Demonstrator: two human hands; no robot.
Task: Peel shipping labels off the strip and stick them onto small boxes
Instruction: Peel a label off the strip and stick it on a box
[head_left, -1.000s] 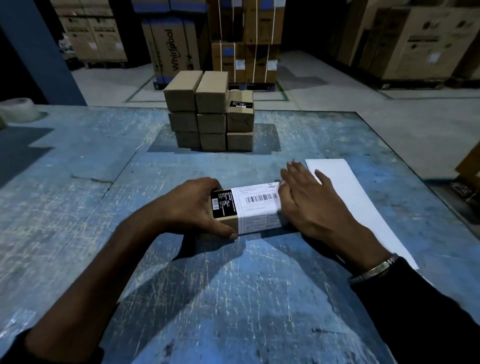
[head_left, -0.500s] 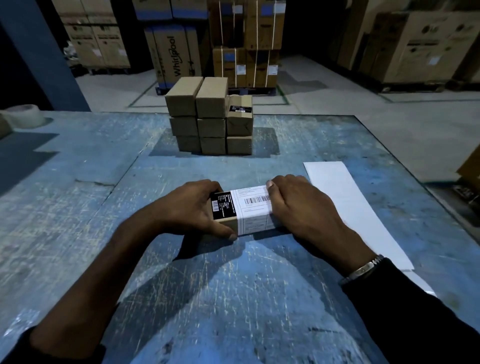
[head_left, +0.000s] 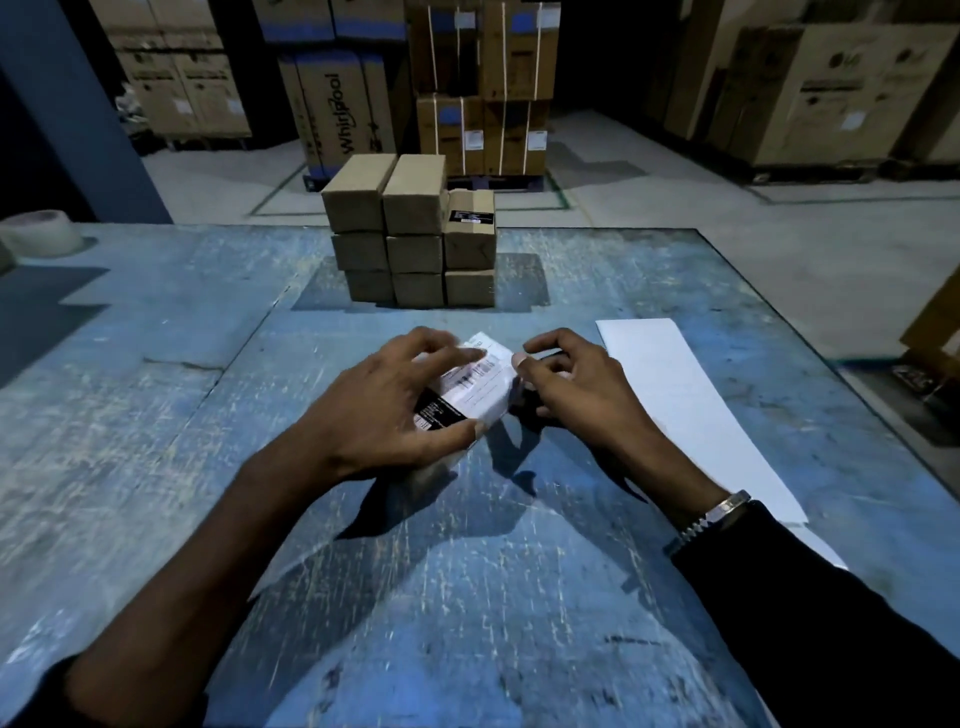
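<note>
While the left hand (head_left: 384, 410) grips the labelled box (head_left: 470, 387), the right hand's (head_left: 569, 387) loosely curled, empty fingers (head_left: 540, 345) should press the label (head_left: 480, 379) edges flat.

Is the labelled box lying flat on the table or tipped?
Tipped: the small white-labelled cardboard box sits angled in the left hand.

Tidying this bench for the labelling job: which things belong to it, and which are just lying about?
In use:
labelled box, held by left hand
right hand
label strip
stacked small boxes

Lying about:
tape roll
big cartons on floor
</note>
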